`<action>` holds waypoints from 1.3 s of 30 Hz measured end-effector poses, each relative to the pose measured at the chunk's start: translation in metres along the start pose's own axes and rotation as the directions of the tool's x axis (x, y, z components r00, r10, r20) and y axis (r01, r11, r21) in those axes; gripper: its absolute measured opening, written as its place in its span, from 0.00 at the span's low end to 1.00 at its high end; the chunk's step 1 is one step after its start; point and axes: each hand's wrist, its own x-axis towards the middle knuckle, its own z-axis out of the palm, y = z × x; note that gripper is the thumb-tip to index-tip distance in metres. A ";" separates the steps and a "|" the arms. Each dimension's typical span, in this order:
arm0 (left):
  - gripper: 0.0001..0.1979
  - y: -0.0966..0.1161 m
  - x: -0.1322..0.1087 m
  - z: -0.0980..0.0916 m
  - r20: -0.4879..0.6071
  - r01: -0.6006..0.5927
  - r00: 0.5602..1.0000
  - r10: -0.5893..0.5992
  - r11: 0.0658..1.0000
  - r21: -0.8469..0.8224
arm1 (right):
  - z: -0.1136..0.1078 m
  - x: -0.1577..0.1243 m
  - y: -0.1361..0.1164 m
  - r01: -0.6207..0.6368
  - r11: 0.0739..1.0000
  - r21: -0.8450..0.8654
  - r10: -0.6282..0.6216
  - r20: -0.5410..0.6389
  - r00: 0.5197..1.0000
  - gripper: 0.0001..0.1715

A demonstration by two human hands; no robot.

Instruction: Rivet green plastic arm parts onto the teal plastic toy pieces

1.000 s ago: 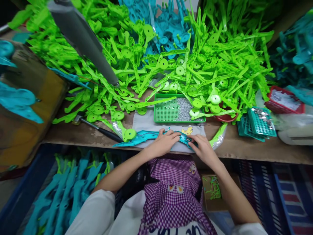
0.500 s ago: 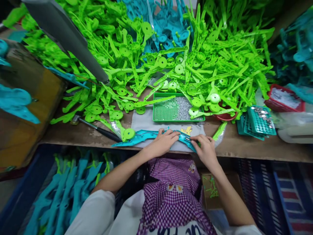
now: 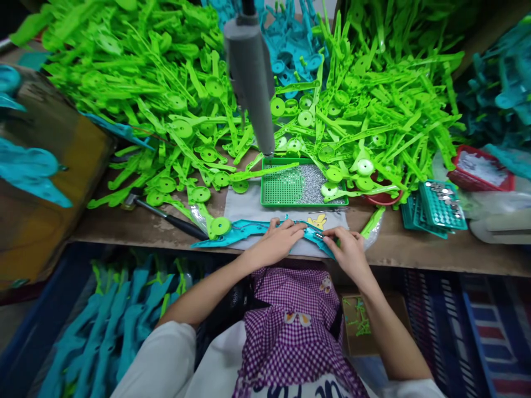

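Note:
A long blue plastic part (image 3: 238,232) lies across a grey cloth (image 3: 243,207) at the table's front edge. My left hand (image 3: 281,239) holds the part near its middle, with its fingers curled over the upper edge. At the right end, my right hand (image 3: 348,249) pinches at a small metal piece (image 3: 318,235) seated in the part; the fingertips partly hide the contact. Just behind stands a green tray (image 3: 305,205) with many small silvery screws (image 3: 313,182). A grey electric screwdriver (image 3: 251,83) hangs tip down above the tray's left side.
Piles of lime-green plastic parts (image 3: 398,116) cover the back of the table. A hammer (image 3: 170,218) lies at left. Perforated teal trays (image 3: 442,204) with metal pieces and a red bin (image 3: 483,168) stand at right. More blue parts (image 3: 112,326) fill a container below left.
The hanging screwdriver has swung from the left to the middle, over the tray. Both hands and the blue part stay almost where they were.

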 end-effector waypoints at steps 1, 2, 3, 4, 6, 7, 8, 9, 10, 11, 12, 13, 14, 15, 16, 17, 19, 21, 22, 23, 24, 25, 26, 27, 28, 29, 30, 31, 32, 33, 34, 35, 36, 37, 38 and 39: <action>0.18 0.000 0.000 0.000 0.000 0.001 1.000 -0.001 1.000 -0.002 | 0.000 0.000 -0.001 0.004 1.000 -0.020 -0.004 -0.001 1.000 0.10; 0.18 0.000 0.000 0.000 0.001 0.001 1.000 -0.001 1.000 -0.004 | 0.000 0.000 -0.001 0.008 0.999 -0.038 -0.008 -0.003 1.000 0.10; 0.18 0.000 0.000 0.000 0.003 0.001 1.000 -0.001 1.000 -0.007 | 0.001 -0.001 -0.002 0.011 0.999 -0.052 -0.011 -0.005 1.000 0.10; 0.18 0.000 -0.001 0.000 0.004 0.002 1.000 -0.002 1.000 -0.009 | 0.001 -0.001 -0.002 0.013 0.998 -0.061 -0.014 -0.006 1.000 0.10; 0.19 0.001 -0.002 0.001 0.006 0.004 1.000 -0.004 1.000 -0.007 | 0.002 -0.001 -0.002 0.021 0.997 -0.068 -0.021 -0.010 1.000 0.10; 0.19 0.001 -0.002 0.001 0.006 0.009 1.000 -0.009 1.000 -0.003 | 0.003 -0.002 -0.001 0.025 0.997 -0.068 -0.026 -0.014 1.000 0.11; 0.19 0.002 -0.003 0.002 0.005 0.014 1.000 -0.014 1.000 0.001 | 0.004 -0.003 -0.001 0.031 0.997 -0.067 -0.032 -0.020 0.999 0.11; 0.19 0.002 -0.004 0.003 0.005 0.020 1.000 -0.020 1.000 0.006 | 0.005 -0.005 0.000 0.038 0.997 -0.063 -0.039 -0.025 0.999 0.11; 0.20 0.002 -0.005 0.003 0.005 0.025 1.000 -0.025 1.000 0.008 | 0.005 -0.006 0.000 0.044 0.998 -0.055 -0.046 -0.031 0.998 0.12; 0.20 0.002 -0.005 0.004 0.007 0.030 1.000 -0.031 0.999 0.009 | 0.004 -0.007 -0.001 0.048 0.998 -0.044 -0.050 -0.041 0.998 0.12; 0.21 0.002 -0.006 0.004 0.012 0.036 0.999 -0.036 0.999 0.007 | 0.001 -0.008 -0.002 0.049 0.998 -0.029 -0.050 -0.059 0.997 0.13; 0.22 0.001 -0.007 0.003 0.019 0.040 0.999 -0.040 0.999 0.002 | -0.002 -0.008 -0.005 0.048 0.999 -0.011 -0.049 -0.086 0.995 0.13; 0.23 0.001 -0.007 0.002 0.026 0.043 0.999 -0.043 0.999 -0.005 | -0.007 -0.007 -0.010 0.050 0.999 0.019 -0.047 -0.122 0.991 0.14; 0.23 0.001 -0.007 0.001 0.033 0.043 0.999 -0.042 0.999 -0.014 | -0.014 -0.004 -0.016 0.058 0.996 0.062 -0.047 -0.165 0.985 0.14; 0.23 0.000 -0.008 -0.002 0.040 0.040 0.998 -0.039 0.999 -0.023 | -0.021 0.000 -0.025 0.078 0.989 0.123 -0.050 -0.215 0.975 0.14; 0.22 0.000 -0.008 -0.004 0.046 0.036 0.998 -0.035 0.999 -0.031 | -0.028 0.006 -0.035 0.110 0.974 0.199 -0.053 -0.269 0.962 0.13; 0.21 0.001 -0.007 -0.010 0.055 0.024 0.998 -0.022 0.999 -0.038 | -0.041 0.020 -0.056 0.197 0.910 0.364 -0.039 -0.400 0.916 0.11; 0.19 0.004 -0.006 -0.014 0.046 0.032 0.998 -0.030 0.999 -0.026 | -0.050 0.032 -0.070 0.279 0.838 0.469 0.004 -0.518 0.855 0.10; 0.18 0.006 -0.005 -0.015 0.032 0.042 0.999 -0.042 0.999 -0.015 | -0.052 0.036 -0.072 0.303 0.815 0.495 0.015 -0.539 0.842 0.10; 0.18 0.007 -0.005 -0.014 0.015 0.051 0.999 -0.051 0.999 -0.003 | -0.053 0.037 -0.071 0.309 0.801 0.512 0.013 -0.531 0.847 0.09; 0.18 0.009 -0.005 -0.013 -0.005 0.058 0.998 -0.058 0.998 0.011 | -0.053 0.037 -0.066 0.297 0.796 0.527 0.007 -0.499 0.867 0.09; 0.18 0.009 -0.006 -0.011 -0.026 0.061 0.998 -0.060 0.998 0.028 | -0.052 0.034 -0.058 0.263 0.800 0.539 0.012 -0.454 0.891 0.10; 0.18 0.010 -0.006 -0.008 -0.046 0.059 0.997 -0.057 0.997 0.048 | -0.052 0.030 -0.048 0.219 0.809 0.545 0.034 -0.416 0.909 0.11; 0.18 0.010 -0.007 -0.005 -0.068 0.055 0.996 -0.051 0.996 0.071 | -0.052 0.026 -0.037 0.169 0.821 0.546 0.074 -0.395 0.916 0.11; 0.17 0.010 -0.008 -0.002 -0.094 0.055 0.995 -0.046 0.994 0.096 | -0.052 0.021 -0.025 0.125 0.832 0.540 0.118 -0.393 0.912 0.12; 0.17 0.009 -0.009 0.001 -0.125 0.059 0.991 -0.043 0.991 0.121 | -0.055 0.017 -0.014 0.093 0.842 0.531 0.154 -0.402 0.903 0.12; 0.17 0.009 -0.009 0.004 -0.156 0.064 0.987 -0.041 0.987 0.144 | -0.058 0.013 -0.005 0.078 0.851 0.519 0.171 -0.415 0.894 0.12; 0.17 0.009 -0.010 0.006 -0.186 0.071 0.982 -0.040 0.984 0.163 | -0.064 0.010 0.002 0.079 0.860 0.504 0.168 -0.426 0.889 0.12; 0.17 0.010 -0.011 0.008 -0.216 0.080 0.976 -0.041 0.980 0.179 | -0.070 0.009 0.007 0.092 0.868 0.488 0.149 -0.432 0.890 0.12; 0.17 0.011 -0.011 0.011 -0.244 0.093 0.969 -0.044 0.977 0.192 | -0.079 0.008 0.009 0.110 0.875 0.471 0.123 -0.436 0.891 0.11; 0.17 0.012 -0.012 0.013 -0.272 0.113 0.961 -0.056 0.973 0.200 | -0.088 0.009 0.007 0.129 0.884 0.450 0.097 -0.446 0.890 0.11; 0.17 0.014 -0.012 0.016 -0.298 0.139 0.952 -0.074 0.969 0.204 | -0.099 0.010 0.003 0.148 0.892 0.427 0.075 -0.463 0.883 0.10; 0.17 0.016 -0.013 0.019 -0.318 0.168 0.943 -0.097 0.964 0.205 | -0.110 0.014 -0.005 0.167 0.901 0.401 0.056 -0.489 0.871 0.10; 0.17 0.018 -0.013 0.023 -0.335 0.197 0.935 -0.121 0.959 0.203 | -0.120 0.021 -0.015 0.194 0.908 0.372 0.032 -0.523 0.852 0.10; 0.18 0.020 -0.014 0.026 -0.346 0.221 0.927 -0.142 0.955 0.200 | -0.130 0.031 -0.027 0.230 0.912 0.339 -0.005 -0.553 0.833 0.09; 0.19 0.022 -0.014 0.028 -0.352 0.236 0.923 -0.157 0.952 0.195 | -0.137 0.046 -0.039 0.275 0.913 0.302 -0.060 -0.567 0.822 0.09</action>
